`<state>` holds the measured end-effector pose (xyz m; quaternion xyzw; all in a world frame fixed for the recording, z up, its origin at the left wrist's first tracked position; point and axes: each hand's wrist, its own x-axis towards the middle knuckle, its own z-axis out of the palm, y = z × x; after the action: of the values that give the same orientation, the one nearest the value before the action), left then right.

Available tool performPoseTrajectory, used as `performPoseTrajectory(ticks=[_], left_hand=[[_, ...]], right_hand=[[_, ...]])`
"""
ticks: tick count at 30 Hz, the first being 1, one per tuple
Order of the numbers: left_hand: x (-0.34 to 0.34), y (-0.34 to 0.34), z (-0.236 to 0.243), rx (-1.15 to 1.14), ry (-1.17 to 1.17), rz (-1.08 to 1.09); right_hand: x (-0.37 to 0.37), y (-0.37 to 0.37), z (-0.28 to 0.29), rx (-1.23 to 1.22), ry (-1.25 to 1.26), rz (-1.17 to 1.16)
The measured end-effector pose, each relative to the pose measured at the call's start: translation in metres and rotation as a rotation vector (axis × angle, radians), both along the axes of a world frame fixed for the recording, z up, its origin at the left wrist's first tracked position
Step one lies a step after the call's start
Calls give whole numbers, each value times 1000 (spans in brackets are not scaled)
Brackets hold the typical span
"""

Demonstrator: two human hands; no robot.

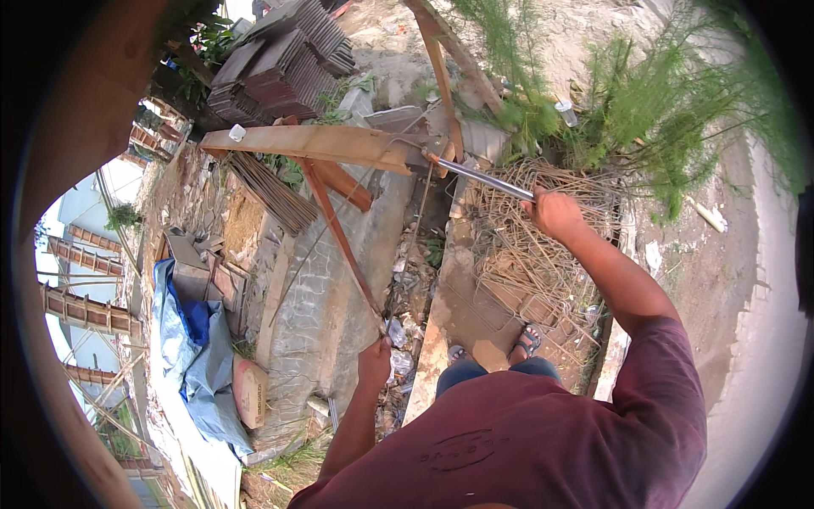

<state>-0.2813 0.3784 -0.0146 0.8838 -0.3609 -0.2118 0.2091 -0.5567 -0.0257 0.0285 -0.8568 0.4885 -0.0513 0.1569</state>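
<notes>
My right hand (555,214) is closed around the near end of a silvery metal pipe (487,178), arm stretched forward. The pipe's reddish far tip meets the right end of a raised wooden plank (339,146). My left hand (373,360) is closed, lower and to the left, above a rubble-filled gap. From its fingers a thin metal rod (421,204) seems to run up toward that same plank end; part of it is hard to follow. A brown wooden strut (343,242) slopes from the plank down close to my left hand.
Bent thin metal rods (543,246) lie heaped to the right of my sandalled feet (526,341). Feathery green branches (627,119) hang at the upper right. Stacked roof tiles (275,68) stand behind the plank. At left are a stone wall (314,314), a blue tarp (199,356) and a sack (249,392).
</notes>
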Motion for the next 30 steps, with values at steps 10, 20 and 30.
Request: performPoseTrajectory(ticks=[10,20,30], left_hand=[[55,5,-3,7,48,-111],[205,-25,3,87,-248,-226],[231,-28,21,72,22,-317]], right_hand=[[-10,-25,-8,775,-218,-90],[63,110,-50,493,-304,-392],[74,124,-30,749,-520,-527]])
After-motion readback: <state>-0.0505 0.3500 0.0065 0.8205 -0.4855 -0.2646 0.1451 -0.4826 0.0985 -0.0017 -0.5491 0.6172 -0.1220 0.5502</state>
